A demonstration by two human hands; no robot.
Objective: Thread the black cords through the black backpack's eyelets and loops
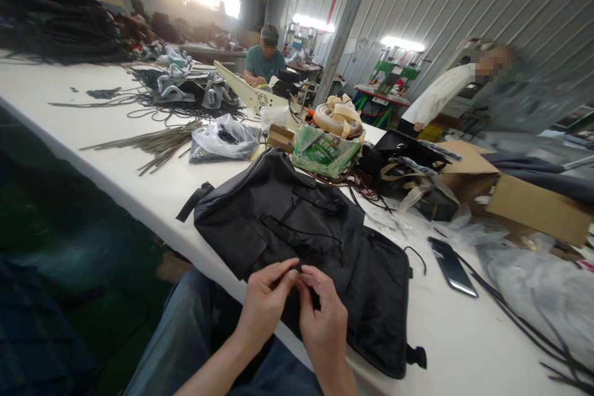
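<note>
A black bag (320, 223) with straps, cords and buckles lies across the white table in front of me, its near edge at the table's edge. Both hands meet over its near side, fingertips almost touching. My left hand (266, 297) is closed in a pinch with thumb against forefinger. Opposite it, my right hand (322, 306) pinches as well. A small dark bit shows between the fingertips, too small to name and hard to tell from the black bag behind it.
A phone (452, 266) lies right of the bag. Beyond stand a green bag with webbing rolls (327, 148), a plastic bag of small black parts (223, 139), dark cords (158, 142) and a cardboard box (538, 204). One person sits across the table; another bends at right.
</note>
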